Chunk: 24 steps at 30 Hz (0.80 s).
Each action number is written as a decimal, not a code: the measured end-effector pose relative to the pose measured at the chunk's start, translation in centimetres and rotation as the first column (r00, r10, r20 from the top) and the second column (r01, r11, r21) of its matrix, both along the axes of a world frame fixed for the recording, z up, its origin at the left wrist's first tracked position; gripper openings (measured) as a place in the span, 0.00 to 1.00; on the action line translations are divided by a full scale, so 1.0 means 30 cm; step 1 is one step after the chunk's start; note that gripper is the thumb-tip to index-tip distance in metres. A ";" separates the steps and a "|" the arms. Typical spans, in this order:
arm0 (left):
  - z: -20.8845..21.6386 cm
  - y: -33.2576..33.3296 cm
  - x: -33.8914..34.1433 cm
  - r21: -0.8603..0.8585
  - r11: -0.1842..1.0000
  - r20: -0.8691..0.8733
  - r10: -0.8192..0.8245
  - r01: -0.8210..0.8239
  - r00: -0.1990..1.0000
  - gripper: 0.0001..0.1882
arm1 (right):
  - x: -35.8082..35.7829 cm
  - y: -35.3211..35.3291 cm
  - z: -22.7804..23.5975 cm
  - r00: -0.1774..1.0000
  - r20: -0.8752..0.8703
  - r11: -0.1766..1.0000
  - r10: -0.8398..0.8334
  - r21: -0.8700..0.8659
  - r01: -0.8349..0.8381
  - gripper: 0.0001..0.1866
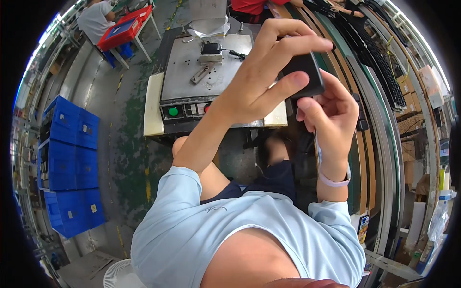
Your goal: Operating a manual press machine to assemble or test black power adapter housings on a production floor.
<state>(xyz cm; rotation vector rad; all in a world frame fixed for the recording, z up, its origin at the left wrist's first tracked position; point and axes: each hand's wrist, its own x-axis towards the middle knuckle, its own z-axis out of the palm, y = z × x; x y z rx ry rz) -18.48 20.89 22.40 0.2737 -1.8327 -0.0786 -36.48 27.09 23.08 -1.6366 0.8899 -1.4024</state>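
Observation:
In front of me on the right, a black box-shaped plastic piece [314,79] with rounded corners is held up between my hands. My left hand [259,72] grips it from the left, the thumb on its face and the fingers arched over the top. From the right, my right hand [331,113] holds its lower edge with curled fingers, which hide part of it. Beyond my left wrist stands a metal-topped machine [180,79]. On its small metal fixture [211,58] rests a black adapter-like block [210,48] with a black cord [235,54].
A green button [173,111] and a red button [207,108] sit on the machine's front. Blue bins [72,165] are stacked at left. A conveyor line [379,144] runs along my right. Other people work at the far side, one near a red tray table [126,32].

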 end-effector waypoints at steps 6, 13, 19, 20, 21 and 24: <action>-0.004 0.001 0.000 0.045 0.997 0.104 -0.071 0.066 0.992 0.29 | -0.017 0.010 0.061 0.951 0.288 0.981 0.114 0.118 -0.153 0.28; -0.011 0.036 -0.032 0.056 0.995 -0.022 -0.076 0.077 0.997 0.34 | -0.035 0.055 0.085 0.989 0.145 1.000 0.015 -0.023 -0.011 0.22; -0.003 0.095 -0.052 0.130 0.991 0.082 -0.025 0.014 0.996 0.33 | -0.086 0.067 0.095 0.987 -0.129 0.978 -0.097 -0.197 0.071 0.08; -0.012 0.098 -0.056 0.116 0.993 0.104 -0.007 -0.005 0.995 0.33 | -0.090 0.072 0.105 0.982 -0.163 0.982 -0.098 -0.175 0.069 0.07; -0.020 0.101 -0.060 0.102 0.994 0.127 0.011 -0.024 0.992 0.33 | -0.095 0.077 0.115 0.976 -0.197 0.986 -0.097 -0.153 0.067 0.06; -0.029 0.109 -0.074 0.084 0.995 0.161 0.044 -0.059 0.986 0.33 | -0.116 0.075 0.140 0.967 -0.249 0.992 -0.060 -0.122 0.030 0.05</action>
